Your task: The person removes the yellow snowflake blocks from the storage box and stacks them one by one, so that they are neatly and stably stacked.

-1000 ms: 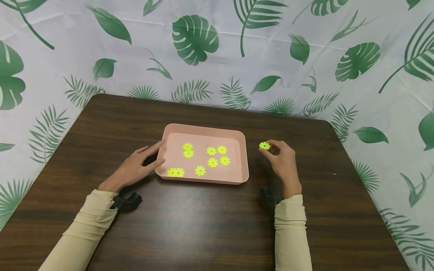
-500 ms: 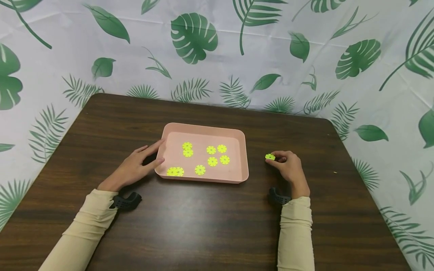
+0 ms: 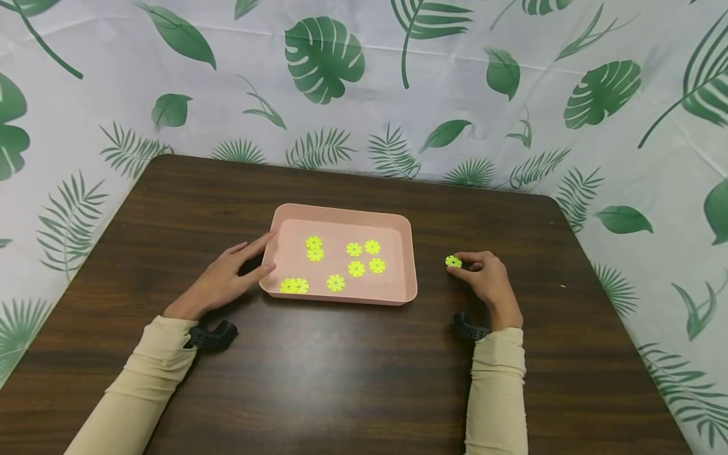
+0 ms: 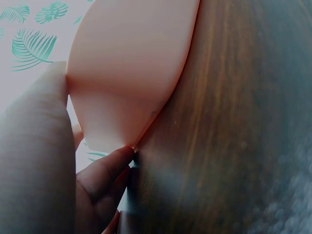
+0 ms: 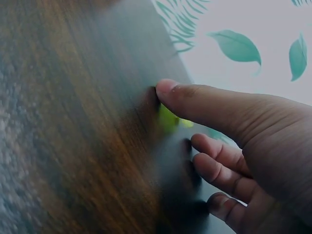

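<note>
A pink rectangular tray (image 3: 341, 299) lies on the dark wooden table, with several yellow-green notched discs inside it. My left hand (image 3: 224, 278) rests at the tray's left end, thumb and index finger fairly straight and spread apart, their tips at the rim. In the left wrist view, the thumb (image 4: 109, 168) touches near the tray's corner. To the right of the tray, my right hand (image 3: 486, 278) pinches one yellow-green notched plastic disc (image 3: 452, 261) between thumb and index finger, low by the tabletop. The right wrist view shows this disc (image 5: 168, 119) blurred and partly hidden behind the thumb.
Among the discs in the tray, one pair overlaps at the near left corner (image 3: 294, 286) and another pair farther back (image 3: 315, 248). A tiny light speck (image 3: 563, 286) lies on the table (image 3: 341, 392) at right. A leaf-patterned cloth (image 3: 387, 95) hangs behind the far edge.
My right hand has come down and to the right, toward the tabletop, with the disc still pinched; over the last half second it barely moves. The left hand stays on the tray.
</note>
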A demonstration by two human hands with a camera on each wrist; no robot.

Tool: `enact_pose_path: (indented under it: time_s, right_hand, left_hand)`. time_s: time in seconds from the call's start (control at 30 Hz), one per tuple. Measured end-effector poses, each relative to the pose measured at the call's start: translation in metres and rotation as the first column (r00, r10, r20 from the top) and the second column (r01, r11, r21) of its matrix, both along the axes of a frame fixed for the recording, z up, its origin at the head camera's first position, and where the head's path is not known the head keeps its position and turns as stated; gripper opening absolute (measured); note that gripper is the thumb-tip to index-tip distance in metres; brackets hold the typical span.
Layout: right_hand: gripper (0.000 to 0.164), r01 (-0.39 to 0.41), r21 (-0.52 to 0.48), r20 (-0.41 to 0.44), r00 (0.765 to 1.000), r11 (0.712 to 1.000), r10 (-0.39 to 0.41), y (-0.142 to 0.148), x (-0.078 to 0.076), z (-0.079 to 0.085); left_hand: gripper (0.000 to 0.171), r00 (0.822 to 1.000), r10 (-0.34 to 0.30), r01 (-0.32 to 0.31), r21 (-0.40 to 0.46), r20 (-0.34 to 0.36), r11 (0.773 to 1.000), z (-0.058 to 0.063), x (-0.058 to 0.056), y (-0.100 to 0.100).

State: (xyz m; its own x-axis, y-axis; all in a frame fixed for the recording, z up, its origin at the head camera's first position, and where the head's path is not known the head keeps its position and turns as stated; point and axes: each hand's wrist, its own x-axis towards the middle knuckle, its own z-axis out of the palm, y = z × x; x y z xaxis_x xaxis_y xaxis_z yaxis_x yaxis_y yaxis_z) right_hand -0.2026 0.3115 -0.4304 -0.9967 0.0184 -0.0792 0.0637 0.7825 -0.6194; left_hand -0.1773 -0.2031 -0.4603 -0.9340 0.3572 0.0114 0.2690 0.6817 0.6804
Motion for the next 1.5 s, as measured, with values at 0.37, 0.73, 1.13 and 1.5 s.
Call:
enact_pose_path:
  time_s: [0.37,0.73,1.13,1.5]
  right_hand:
    - [0.056,-0.029,0.012,-0.187,0.982,1.000,0.031,-0.036,-0.013,0.015]
    - [0.040,-0.189,-0.015,-0.317,0.932,0.982,0.175,-0.127,-0.021,0.037]
    - [0.037,-0.665,-0.044,-0.095,0.746,0.746,0.659,-0.228,-0.013,0.018]
    - [0.034,-0.769,0.019,-0.021,0.639,0.639,0.769,-0.255,-0.008,0.005]
  left_hand:
    - [0.072,1.000,0.007,-0.007,0.002,-0.010,1.000,0.001,0.001,-0.002]
    - [0.072,0.999,0.026,-0.025,-0.016,0.046,1.000,0.005,0.002,0.003]
    - [0.072,0.999,0.029,-0.027,-0.040,0.044,0.999,0.006,-0.002,0.003]
    - [0.071,0.999,0.027,-0.026,-0.011,0.024,1.000,0.002,0.001,0.001]
